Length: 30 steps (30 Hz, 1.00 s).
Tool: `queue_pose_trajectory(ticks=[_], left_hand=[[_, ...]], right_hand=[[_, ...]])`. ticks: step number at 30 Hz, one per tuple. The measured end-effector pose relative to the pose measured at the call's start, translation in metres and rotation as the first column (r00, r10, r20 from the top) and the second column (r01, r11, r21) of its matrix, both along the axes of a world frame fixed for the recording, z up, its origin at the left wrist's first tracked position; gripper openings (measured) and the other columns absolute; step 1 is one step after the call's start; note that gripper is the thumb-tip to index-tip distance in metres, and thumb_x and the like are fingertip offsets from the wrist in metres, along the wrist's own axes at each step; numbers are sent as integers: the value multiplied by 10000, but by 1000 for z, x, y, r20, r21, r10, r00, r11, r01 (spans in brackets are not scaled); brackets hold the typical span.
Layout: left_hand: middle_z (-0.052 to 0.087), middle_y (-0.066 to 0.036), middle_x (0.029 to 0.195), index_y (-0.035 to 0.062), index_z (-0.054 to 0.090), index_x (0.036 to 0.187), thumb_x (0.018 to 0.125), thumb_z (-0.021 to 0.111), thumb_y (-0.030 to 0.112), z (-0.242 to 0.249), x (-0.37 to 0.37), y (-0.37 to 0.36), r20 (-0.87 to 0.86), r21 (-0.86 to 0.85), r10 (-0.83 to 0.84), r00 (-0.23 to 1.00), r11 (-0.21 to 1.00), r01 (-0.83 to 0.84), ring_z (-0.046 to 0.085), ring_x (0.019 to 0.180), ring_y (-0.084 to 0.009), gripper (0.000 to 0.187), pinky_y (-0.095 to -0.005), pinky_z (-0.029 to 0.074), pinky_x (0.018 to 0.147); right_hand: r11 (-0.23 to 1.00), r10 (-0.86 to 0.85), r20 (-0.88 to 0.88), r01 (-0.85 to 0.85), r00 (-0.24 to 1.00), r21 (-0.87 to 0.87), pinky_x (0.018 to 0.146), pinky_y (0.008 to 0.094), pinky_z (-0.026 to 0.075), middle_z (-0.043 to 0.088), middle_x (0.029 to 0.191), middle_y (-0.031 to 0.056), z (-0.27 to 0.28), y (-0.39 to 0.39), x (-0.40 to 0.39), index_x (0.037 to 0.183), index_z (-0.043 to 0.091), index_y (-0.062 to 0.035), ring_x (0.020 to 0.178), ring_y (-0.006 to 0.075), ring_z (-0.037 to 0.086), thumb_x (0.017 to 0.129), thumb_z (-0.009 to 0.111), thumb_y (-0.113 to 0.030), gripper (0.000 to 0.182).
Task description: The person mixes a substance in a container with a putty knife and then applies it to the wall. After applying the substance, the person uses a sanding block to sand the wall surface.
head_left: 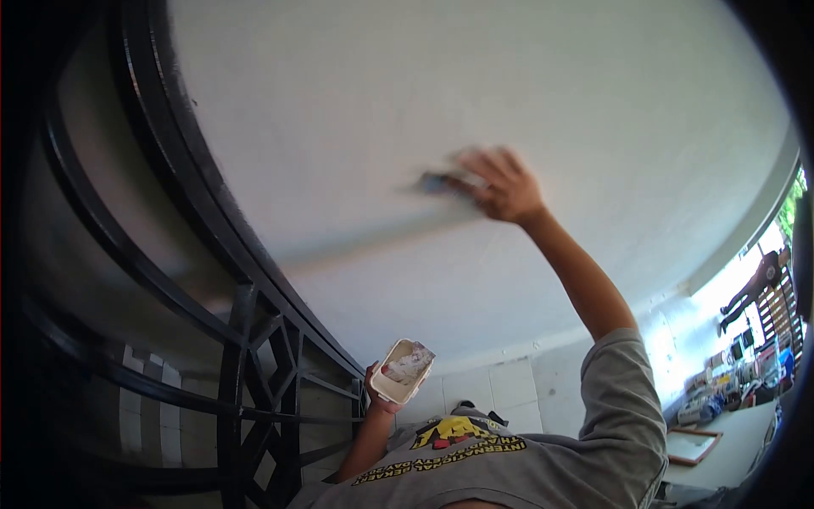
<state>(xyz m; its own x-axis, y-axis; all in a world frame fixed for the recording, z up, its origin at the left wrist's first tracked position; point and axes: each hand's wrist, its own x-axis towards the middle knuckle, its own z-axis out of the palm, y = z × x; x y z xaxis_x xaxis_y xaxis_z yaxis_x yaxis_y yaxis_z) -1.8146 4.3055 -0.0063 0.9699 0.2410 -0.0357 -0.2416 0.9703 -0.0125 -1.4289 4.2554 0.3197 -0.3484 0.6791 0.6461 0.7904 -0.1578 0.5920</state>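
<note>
A pale wall [475, 93] fills the upper part of the view. My right hand [504, 185] is raised against it, blurred by motion, closed on a small tool [437, 181] with a bluish patch; its exact shape is smeared. Low in the view, my left hand [381, 399] grips a white rectangular container [402, 371] from below and its left side. White paste-like material [411, 365] lies inside the container.
A black metal grille [242, 339] runs along the left. Light floor tiles [513, 383] lie below the wall. At the right are a framed panel [693, 446], assorted items [746, 373] and a person in dark clothes [759, 284].
</note>
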Motion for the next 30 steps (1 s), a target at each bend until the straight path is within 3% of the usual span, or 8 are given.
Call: queue_pose_trajectory(ticks=[4, 9, 12, 18, 22, 24, 29, 30], left_hand=[[510, -197, 1457, 88, 521, 1433, 867, 621, 490, -7, -6, 0, -82, -10, 6, 997, 1000, -6, 491, 1316, -489, 701, -617, 512, 983], [507, -203, 1455, 89, 515, 1436, 878, 615, 478, -13, -6, 0, -72, -23, -33, 997, 999, 32, 506, 1298, -488, 687, -604, 531, 963], [516, -208, 1443, 80, 515, 1432, 882, 606, 465, -23, -6, 5, -112, -24, -82, 990, 997, 79, 518, 1289, -479, 677, -595, 531, 969], [511, -204, 1449, 68, 503, 1439, 889, 575, 486, -54, -8, 22, -171, -35, -125, 977, 992, 121, 521, 1287, -477, 694, -602, 514, 986], [530, -181, 1439, 76, 515, 1430, 884, 585, 502, -45, -1, 20, -110, -15, -136, 985, 991, 135, 527, 1287, -458, 696, -625, 504, 983], [540, -173, 1430, 85, 518, 1429, 882, 592, 507, -45, 1, 15, -69, -3, -97, 993, 995, 97, 525, 1290, -455, 694, -638, 496, 984], [568, -133, 1411, 181, 582, 1368, 891, 580, 528, -70, -5, 14, -257, -92, -99, 961, 993, 77, 535, 1296, -410, 590, -602, 483, 1007], [540, -155, 1434, 147, 559, 1391, 897, 565, 513, -72, -4, 15, -232, -113, -110, 967, 990, 86, 521, 1304, -427, 614, -607, 475, 1017]], right_hand=[[754, -19, -480, 328, 877, 570, 1181, 612, 170, 367, 1584, 165, -44, -10, 36, 1470, 512, -238, 1482, 407, 273, 937, 543, -271, 535], [878, -58, -597, 325, 800, 350, 1195, 660, 36, 217, 1621, 245, -169, -9, 12, 1467, 504, -235, 1508, 482, 121, 922, 549, -240, 547], [857, -512, -527, 357, 679, -372, 1201, 625, 144, 316, 1592, 185, -219, -42, -28, 1460, 504, -326, 1463, 419, 290, 944, 616, -347, 529], [772, -555, -662, 17, 504, -635, 1208, 594, 163, 184, 1658, 142, -354, -131, -125, 1543, 378, -326, 1539, 313, 168, 1008, 535, -310, 558], [812, -576, -817, 122, 20, -570, 1186, 630, 167, 176, 1658, 154, -400, -177, -196, 1566, 326, -311, 1530, 364, 166, 1024, 499, -255, 571], [888, -296, -918, 279, -264, -367, 1188, 609, 182, 292, 1607, 202, -421, -187, -214, 1471, 441, -35, 1513, 384, 209, 1036, 478, -229, 478], [910, -93, -987, 391, -129, -137, 930, 512, 535, 688, 1141, 224, -374, -182, -212, 1022, 651, 61, 1116, 378, 661, 1019, 552, -182, 262], [902, -7, -953, 410, -304, -137, 828, 465, 563, 691, 1049, 191, -367, -181, -210, 1007, 644, 59, 1008, 344, 682, 1018, 568, -188, 259]])
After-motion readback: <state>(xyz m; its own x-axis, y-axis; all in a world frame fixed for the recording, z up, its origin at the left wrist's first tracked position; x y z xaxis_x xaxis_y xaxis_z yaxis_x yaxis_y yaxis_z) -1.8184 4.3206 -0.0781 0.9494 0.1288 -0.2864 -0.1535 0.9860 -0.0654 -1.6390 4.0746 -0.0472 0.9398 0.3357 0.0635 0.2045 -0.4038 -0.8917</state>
